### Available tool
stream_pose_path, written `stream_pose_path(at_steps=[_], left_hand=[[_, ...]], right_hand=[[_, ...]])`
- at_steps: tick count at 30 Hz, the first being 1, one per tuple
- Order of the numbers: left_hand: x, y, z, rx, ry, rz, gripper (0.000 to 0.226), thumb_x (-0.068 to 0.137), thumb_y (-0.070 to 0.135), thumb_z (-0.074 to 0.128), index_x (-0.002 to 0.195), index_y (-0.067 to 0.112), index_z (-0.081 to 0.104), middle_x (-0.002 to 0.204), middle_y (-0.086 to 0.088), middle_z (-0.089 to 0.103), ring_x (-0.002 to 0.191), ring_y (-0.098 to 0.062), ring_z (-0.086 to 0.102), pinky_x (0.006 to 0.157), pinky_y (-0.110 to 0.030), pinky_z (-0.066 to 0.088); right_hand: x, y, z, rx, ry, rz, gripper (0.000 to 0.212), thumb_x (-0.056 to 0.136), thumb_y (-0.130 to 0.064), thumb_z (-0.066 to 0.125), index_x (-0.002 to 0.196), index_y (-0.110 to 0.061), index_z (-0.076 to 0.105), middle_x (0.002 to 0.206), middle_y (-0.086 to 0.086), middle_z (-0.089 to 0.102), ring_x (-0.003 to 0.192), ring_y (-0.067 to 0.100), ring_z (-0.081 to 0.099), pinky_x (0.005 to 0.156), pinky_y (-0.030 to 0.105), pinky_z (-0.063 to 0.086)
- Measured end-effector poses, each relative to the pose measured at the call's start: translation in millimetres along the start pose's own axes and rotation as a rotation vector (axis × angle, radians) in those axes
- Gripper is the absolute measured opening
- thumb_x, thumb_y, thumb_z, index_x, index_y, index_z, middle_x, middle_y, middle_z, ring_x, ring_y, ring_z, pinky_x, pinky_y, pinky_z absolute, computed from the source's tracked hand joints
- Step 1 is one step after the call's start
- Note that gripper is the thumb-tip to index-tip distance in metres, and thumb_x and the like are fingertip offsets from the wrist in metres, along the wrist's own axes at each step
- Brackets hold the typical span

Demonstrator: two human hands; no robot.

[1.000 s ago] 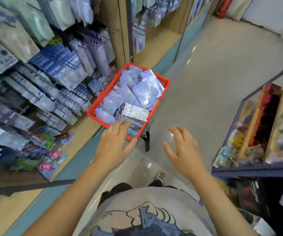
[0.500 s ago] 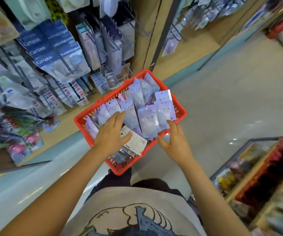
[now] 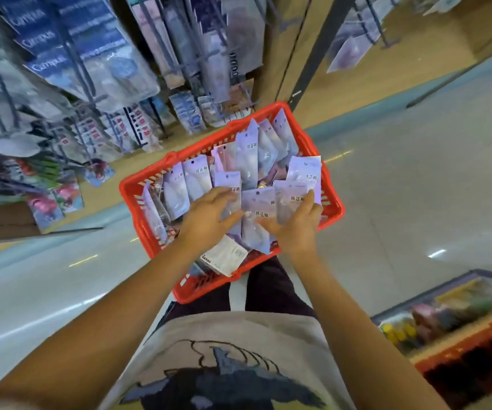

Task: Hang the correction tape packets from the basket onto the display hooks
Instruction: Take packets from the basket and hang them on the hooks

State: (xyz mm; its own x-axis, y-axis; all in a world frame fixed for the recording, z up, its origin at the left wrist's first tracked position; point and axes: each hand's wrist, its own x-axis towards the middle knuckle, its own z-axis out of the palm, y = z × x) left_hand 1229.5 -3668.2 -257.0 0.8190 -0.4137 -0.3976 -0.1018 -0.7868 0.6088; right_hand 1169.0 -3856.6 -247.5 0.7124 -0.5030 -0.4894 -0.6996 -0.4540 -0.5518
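A red basket [image 3: 332, 187] full of lavender correction tape packets [image 3: 247, 161] sits in front of my legs. My left hand [image 3: 207, 216] lies inside it, fingers stretched flat over one packet [image 3: 227, 180], thumb beside it. My right hand [image 3: 296, 224] holds a small fan of packets [image 3: 295, 193], thumb pressed on the front and fingers behind. The display hooks [image 3: 209, 59] jut from the wooden rack beyond the basket at upper left, most of them carrying hanging stationery.
A white barcode card [image 3: 224, 255] lies at the basket's near end. Blue notebook packs [image 3: 70, 48] hang at upper left. A low bin of colourful goods [image 3: 460, 327] stands at lower right. The shiny aisle floor [image 3: 416, 173] stretches to the right.
The view has tipped down and closer to the basket. My right hand went from touching the packets to gripping a few. My left hand slid right over the pile.
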Motion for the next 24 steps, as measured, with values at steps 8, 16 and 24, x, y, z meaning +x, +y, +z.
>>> stream_pose_path(at_steps=[8, 16, 24], left_hand=[[-6.8, 32.0, 25.7, -0.3, 0.241, -0.194, 0.089, 0.076, 0.01, 0.09, 0.151, 0.017, 0.044, 0.134, -0.005, 0.04, 0.106, -0.015, 0.053, 0.092, -0.026, 0.049], [-8.5, 27.9, 32.9, -0.5, 0.251, -0.366, 0.104, 0.079, 0.016, 0.09, 0.161, 0.017, 0.026, 0.135, -0.003, 0.058, 0.113, -0.024, 0.063, 0.095, -0.034, 0.056], [-8.3, 30.7, 40.8, -0.522, 0.319, -0.427, 0.077, 0.078, 0.017, 0.09, 0.142, 0.016, 0.047, 0.103, 0.005, 0.059, 0.08, -0.011, 0.06, 0.066, -0.009, 0.045]], right_hand=[[20.0, 14.5, -8.8, 0.105, -0.215, 0.034, 0.082, 0.078, -0.031, 0.087, 0.14, -0.006, 0.039, 0.114, 0.003, 0.066, 0.098, 0.02, 0.065, 0.083, 0.036, 0.054], [30.9, 17.5, -18.0, 0.241, -0.409, 0.098, 0.033, 0.086, -0.013, 0.08, 0.109, -0.022, 0.058, 0.093, -0.009, 0.064, 0.078, 0.003, 0.063, 0.054, 0.009, 0.049], [37.6, 7.3, -17.6, 0.316, -0.421, 0.059, 0.028, 0.08, -0.02, 0.081, 0.107, -0.023, 0.07, 0.106, 0.001, 0.075, 0.1, 0.019, 0.071, 0.088, 0.035, 0.059]])
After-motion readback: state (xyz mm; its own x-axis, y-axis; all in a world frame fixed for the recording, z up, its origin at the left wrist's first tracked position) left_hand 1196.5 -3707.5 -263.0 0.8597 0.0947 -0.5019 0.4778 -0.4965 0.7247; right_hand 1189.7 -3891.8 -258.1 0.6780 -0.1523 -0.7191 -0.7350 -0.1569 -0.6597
